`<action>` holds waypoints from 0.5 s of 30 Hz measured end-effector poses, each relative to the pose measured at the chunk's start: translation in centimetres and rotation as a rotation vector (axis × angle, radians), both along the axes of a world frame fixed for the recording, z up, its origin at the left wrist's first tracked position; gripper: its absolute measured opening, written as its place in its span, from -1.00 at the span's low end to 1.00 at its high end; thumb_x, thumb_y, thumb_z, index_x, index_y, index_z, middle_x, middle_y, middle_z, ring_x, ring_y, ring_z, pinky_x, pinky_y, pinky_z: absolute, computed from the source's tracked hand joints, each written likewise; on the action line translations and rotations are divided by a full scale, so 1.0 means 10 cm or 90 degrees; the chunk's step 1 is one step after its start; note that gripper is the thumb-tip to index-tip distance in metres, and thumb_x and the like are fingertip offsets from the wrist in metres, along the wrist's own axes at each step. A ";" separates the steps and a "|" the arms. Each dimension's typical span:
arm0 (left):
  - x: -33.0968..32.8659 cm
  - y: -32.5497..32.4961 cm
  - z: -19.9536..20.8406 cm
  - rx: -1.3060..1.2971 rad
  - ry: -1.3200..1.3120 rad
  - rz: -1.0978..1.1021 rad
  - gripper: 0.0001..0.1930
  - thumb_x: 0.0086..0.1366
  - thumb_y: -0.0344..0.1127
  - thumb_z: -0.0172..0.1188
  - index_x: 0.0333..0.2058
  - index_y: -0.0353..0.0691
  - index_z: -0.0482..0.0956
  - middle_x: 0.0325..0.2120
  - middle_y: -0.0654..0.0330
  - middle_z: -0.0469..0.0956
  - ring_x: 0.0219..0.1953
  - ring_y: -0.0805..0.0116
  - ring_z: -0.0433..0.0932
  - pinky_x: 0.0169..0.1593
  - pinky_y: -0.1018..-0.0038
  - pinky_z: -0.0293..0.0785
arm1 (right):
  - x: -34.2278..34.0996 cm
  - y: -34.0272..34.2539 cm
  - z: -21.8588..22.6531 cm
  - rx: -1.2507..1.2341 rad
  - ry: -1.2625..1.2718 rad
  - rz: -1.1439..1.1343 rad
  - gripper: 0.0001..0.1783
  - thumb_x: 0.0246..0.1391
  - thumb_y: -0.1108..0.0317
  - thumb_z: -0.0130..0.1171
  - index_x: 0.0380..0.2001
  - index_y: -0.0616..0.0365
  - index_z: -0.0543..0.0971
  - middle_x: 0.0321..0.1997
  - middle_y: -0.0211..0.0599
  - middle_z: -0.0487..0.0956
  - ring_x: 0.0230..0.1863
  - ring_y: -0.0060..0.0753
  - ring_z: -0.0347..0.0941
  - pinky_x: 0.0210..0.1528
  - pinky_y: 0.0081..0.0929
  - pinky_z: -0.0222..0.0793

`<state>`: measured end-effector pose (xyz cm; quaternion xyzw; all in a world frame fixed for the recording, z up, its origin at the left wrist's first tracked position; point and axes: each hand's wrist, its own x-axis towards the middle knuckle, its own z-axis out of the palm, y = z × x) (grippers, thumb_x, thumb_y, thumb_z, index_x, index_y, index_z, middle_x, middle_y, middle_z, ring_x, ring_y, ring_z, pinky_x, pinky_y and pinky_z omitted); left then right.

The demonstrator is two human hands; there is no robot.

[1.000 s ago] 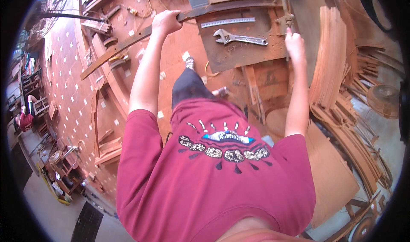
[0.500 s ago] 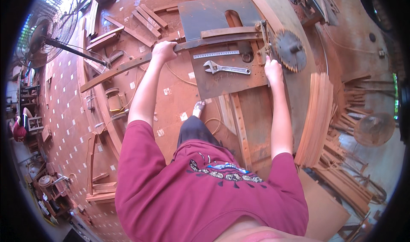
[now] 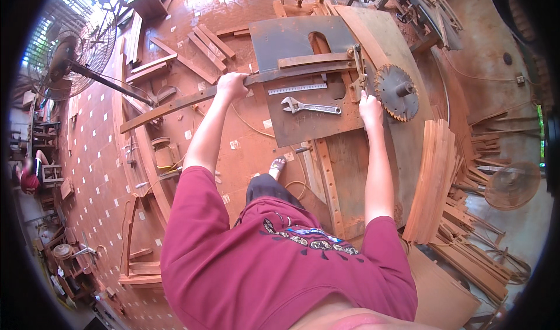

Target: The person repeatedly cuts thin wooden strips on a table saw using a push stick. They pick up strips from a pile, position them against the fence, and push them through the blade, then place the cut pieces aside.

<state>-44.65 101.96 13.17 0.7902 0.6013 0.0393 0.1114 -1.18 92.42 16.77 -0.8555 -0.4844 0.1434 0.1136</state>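
My left hand [image 3: 232,86] is closed around a long wooden bar [image 3: 169,109] that reaches across a dark metal plate [image 3: 318,127]. Beyond the plate's right side, my right hand [image 3: 371,111] grips the near end of a metal clamp-like tool [image 3: 360,67], whose exact kind I cannot make out; its far part meets the bar's right end. A shorter wood strip [image 3: 312,60] lies along the bar. On the plate rest an adjustable wrench [image 3: 315,107] and a white ruler strip [image 3: 297,89]. A toothed circular saw blade [image 3: 392,99] stands just right of my right hand.
Stacked wood strips [image 3: 430,181] lie right of my right forearm. A large fan [image 3: 64,62] stands at the far left. Loose boards [image 3: 207,49] and a cord [image 3: 248,120] are on the tiled floor. Another person [image 3: 30,181] is at the left edge.
The whole scene sits slightly lower and farther right in the picture. Both hands keep their grips, and the wrench and ruler strip stay in place on the plate.
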 end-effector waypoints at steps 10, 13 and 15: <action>0.13 -0.76 -0.19 0.027 -0.008 -0.002 -0.78 -0.09 -0.25 0.23 -0.38 -0.03 0.68 -0.40 0.07 0.67 -0.25 0.04 0.64 -0.13 0.19 0.56 | 0.17 -0.85 0.02 0.004 0.021 0.002 -0.32 0.34 -0.16 -0.19 -0.17 0.31 0.62 -0.11 0.33 0.59 -0.01 0.36 0.51 0.05 0.12 0.41; 0.27 -1.18 -0.10 0.006 -0.010 0.003 -0.78 -0.08 -0.22 0.23 -0.38 -0.02 0.68 -0.38 0.06 0.67 -0.24 0.04 0.65 -0.14 0.19 0.57 | 0.27 -1.28 0.00 -0.003 0.027 -0.005 -0.33 0.34 -0.16 -0.18 -0.18 0.30 0.62 -0.12 0.32 0.59 -0.01 0.35 0.51 0.04 0.13 0.42; 0.29 -1.51 -0.11 0.005 0.005 0.008 -0.78 -0.08 -0.21 0.24 -0.39 -0.04 0.68 -0.39 0.06 0.67 -0.25 0.03 0.65 -0.14 0.19 0.58 | 0.29 -1.57 0.04 0.004 0.031 0.003 -0.34 0.34 -0.14 -0.17 -0.20 0.31 0.62 -0.15 0.33 0.59 -0.03 0.35 0.52 0.03 0.13 0.42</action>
